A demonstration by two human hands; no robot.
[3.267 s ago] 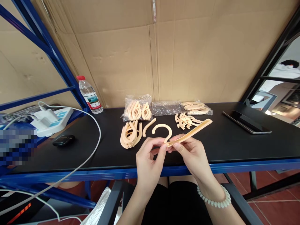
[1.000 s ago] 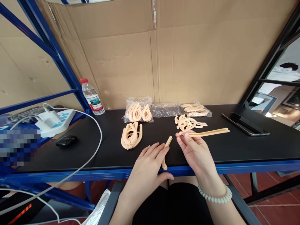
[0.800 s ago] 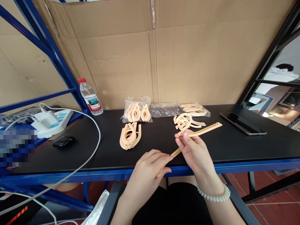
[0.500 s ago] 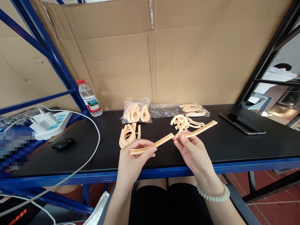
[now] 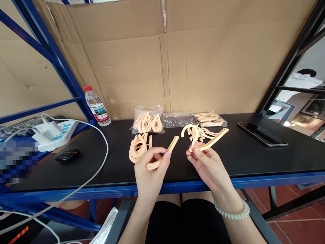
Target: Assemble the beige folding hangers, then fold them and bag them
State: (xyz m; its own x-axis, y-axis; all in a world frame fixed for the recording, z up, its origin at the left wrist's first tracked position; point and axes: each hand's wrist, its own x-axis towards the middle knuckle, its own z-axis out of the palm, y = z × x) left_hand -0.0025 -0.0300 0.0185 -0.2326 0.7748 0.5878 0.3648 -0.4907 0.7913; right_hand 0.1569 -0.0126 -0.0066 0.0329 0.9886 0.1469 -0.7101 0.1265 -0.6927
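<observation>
My left hand (image 5: 153, 171) is closed on a beige plastic hanger arm (image 5: 173, 143), a slim curved strip with a channel along it, tilted up to the right. A short gap to the right, my right hand (image 5: 207, 161) pinches a second hanger arm (image 5: 215, 139) near its lower end. A curved hanger hook (image 5: 189, 126) rises from that same end and appears joined to it. Behind my right hand lie several loose beige hooks (image 5: 200, 135) and strips, partly covered. Folded hanger pieces (image 5: 137, 149) rest on the black table behind my left hand.
Clear bags of hanger parts (image 5: 146, 122) and strips (image 5: 210, 118) lie along the cardboard wall (image 5: 122, 67). A phone (image 5: 262, 134) is at right. Leftward are a water bottle (image 5: 98, 108), a black case (image 5: 68, 155), a power strip (image 5: 59, 137) and a white cable (image 5: 106, 149) crossing the table edge.
The arm in my left hand has swung steeper, its tip moving left, away from the right hand's piece. My right hand has turned its arm slightly upward, and the hook has shifted left.
</observation>
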